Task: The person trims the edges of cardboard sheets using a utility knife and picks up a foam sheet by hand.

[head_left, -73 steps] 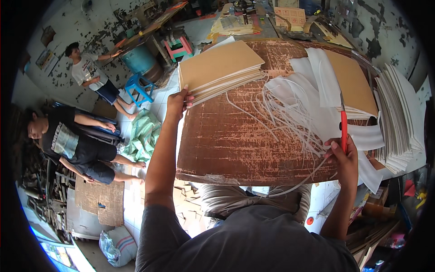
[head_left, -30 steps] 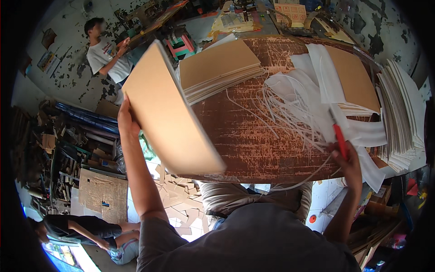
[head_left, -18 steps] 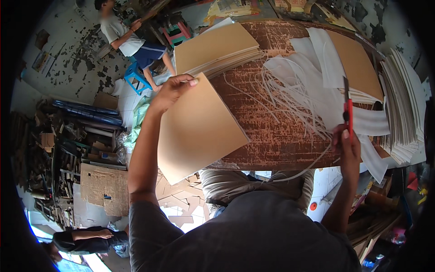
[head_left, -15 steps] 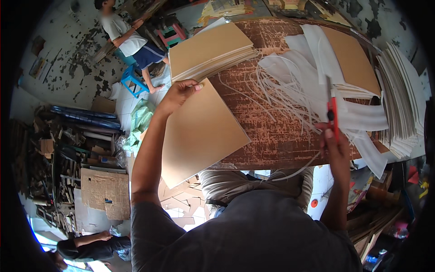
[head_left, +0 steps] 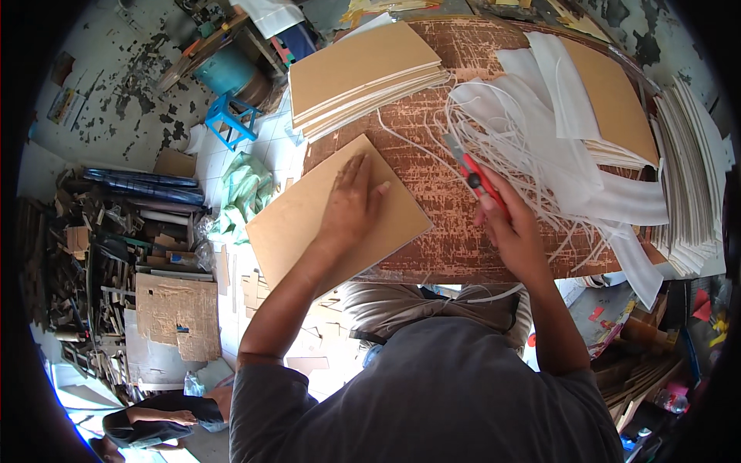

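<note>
- Currently, our left hand (head_left: 351, 199) lies flat, thumb apart, on the brown rectangular board (head_left: 397, 212), near left.
- Our right hand (head_left: 511, 230) clamps the red-handled cutter (head_left: 485, 187), blade off the board.
- Seemingly, trimming is partly done: thin white strips (head_left: 531, 181) lie heaped; this board probably remains.

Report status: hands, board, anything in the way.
Left hand flat on brown board. Right hand gripping red cutter, blade clear of board. Possible obstruction: loose white strips right of board.
</note>
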`<action>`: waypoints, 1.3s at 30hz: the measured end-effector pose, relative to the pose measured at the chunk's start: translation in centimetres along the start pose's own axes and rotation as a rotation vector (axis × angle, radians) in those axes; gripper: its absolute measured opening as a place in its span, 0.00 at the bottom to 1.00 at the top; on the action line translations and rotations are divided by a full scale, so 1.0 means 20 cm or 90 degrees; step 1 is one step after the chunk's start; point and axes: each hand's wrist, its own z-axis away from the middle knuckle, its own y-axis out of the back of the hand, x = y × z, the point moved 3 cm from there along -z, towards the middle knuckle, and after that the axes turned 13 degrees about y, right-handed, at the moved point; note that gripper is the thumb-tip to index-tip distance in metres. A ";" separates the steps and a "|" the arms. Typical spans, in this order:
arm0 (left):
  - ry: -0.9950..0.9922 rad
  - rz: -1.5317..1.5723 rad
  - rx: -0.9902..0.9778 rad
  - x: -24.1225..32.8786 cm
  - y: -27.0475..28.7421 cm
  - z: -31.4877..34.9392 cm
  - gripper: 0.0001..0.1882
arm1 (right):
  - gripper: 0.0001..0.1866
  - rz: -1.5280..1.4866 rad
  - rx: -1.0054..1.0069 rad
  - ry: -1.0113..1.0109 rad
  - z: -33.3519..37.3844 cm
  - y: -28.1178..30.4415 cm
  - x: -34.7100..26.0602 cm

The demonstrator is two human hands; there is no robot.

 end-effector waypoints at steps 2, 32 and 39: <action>0.034 -0.067 -0.025 0.00 -0.05 0.04 0.35 | 0.27 0.021 -0.033 0.040 -0.10 -0.10 0.00; 0.060 -0.098 0.013 0.04 -0.07 0.08 0.33 | 0.20 0.246 -0.243 0.183 -0.62 -0.52 0.21; 0.055 -0.107 0.009 0.05 -0.08 0.07 0.33 | 0.25 0.222 -0.243 0.215 -0.50 -0.44 0.10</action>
